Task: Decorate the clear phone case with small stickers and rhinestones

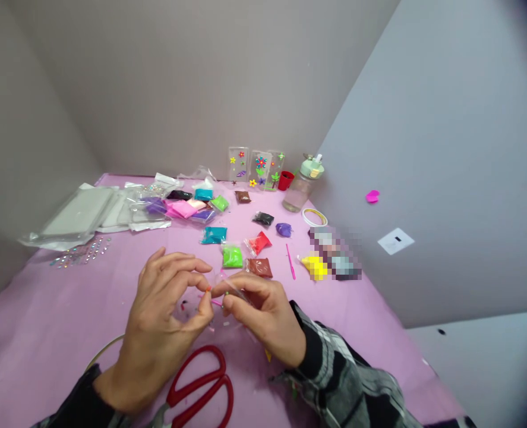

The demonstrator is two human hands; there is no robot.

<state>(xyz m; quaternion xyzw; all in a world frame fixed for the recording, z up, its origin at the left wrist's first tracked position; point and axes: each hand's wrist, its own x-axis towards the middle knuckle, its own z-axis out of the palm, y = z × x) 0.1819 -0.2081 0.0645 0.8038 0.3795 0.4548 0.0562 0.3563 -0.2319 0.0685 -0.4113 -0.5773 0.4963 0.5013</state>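
Note:
My left hand (169, 315) pinches a tiny orange bit of clay (208, 289) between thumb and index finger, its other fingers loosely curled. Close beside it, my right hand (263, 309) has thumb and index finger together around a small green bit (226, 293), probably clay. A clear plastic piece (226, 324) shows under and between the fingers; whether the right hand also grips it is hard to tell. Part of a pink stick (217, 302) shows between the hands. Red-handled scissors (201, 386) lie below them, near the front of the table.
Bags of green (232, 257), brown (259, 267), red (259, 243) and teal clay (214, 235) lie beyond the hands. A pink tool (290, 261) and yellow clay (315, 267) are to the right. Behind stand decorated clear panels (239, 165) and a bottle (297, 193). Packaged sheets (78, 211) lie left.

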